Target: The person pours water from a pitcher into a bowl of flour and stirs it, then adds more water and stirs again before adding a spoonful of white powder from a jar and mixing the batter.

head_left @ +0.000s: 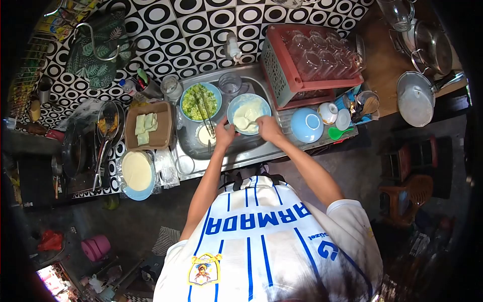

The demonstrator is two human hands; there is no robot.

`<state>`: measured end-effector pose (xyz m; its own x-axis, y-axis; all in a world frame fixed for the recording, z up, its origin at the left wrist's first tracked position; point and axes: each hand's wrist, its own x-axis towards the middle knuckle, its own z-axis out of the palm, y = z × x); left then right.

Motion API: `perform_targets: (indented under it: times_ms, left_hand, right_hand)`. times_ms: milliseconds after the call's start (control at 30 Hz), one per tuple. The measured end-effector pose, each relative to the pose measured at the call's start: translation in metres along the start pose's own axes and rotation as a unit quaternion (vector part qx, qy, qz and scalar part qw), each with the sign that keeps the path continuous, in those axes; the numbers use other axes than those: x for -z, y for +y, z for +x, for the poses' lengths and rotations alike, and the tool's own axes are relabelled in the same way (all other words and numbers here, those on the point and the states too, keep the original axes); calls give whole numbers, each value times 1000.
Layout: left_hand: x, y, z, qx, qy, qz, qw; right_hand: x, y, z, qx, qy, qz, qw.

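Over the steel sink, a blue bowl point(249, 111) holds a creamy white mixture. My right hand point(270, 129) is closed on the handle of a spoon point(251, 124) that rests in the mixture. At the bowl's left edge, my left hand point(225, 134) has its fingers bent against the rim. Left of it stands a small cup point(206, 135) with pale contents. Behind that, metal tongs point(205, 108) lie across a blue bowl of chopped green and yellow food point(193, 104). A clear glass point(230, 83) stands behind the two bowls.
Folded pale wraps lie in a brown tray point(129, 127), with round sheets on a blue plate point(146, 193) in front. Right of the sink are a red rack of glasses point(294, 65), an upturned blue bowl point(307, 125) and a green spoon point(335, 133). A pan point(416, 99) hangs farther right.
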<state>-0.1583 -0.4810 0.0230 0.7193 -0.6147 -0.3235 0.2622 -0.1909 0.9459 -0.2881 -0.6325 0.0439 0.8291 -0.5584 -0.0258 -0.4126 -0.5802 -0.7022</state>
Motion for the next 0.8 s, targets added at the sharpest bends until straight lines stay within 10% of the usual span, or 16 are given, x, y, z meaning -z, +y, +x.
perform_targets:
  times_ms: [367, 800]
  left_hand:
    - [-4, -11, 2, -35, 31, -21, 999]
    - [2, -9, 3, 5, 2, -2, 1000]
  right_hand:
    - [0, 20, 32, -97, 64, -35, 993]
    - [1, 6, 0, 28, -20, -63, 997]
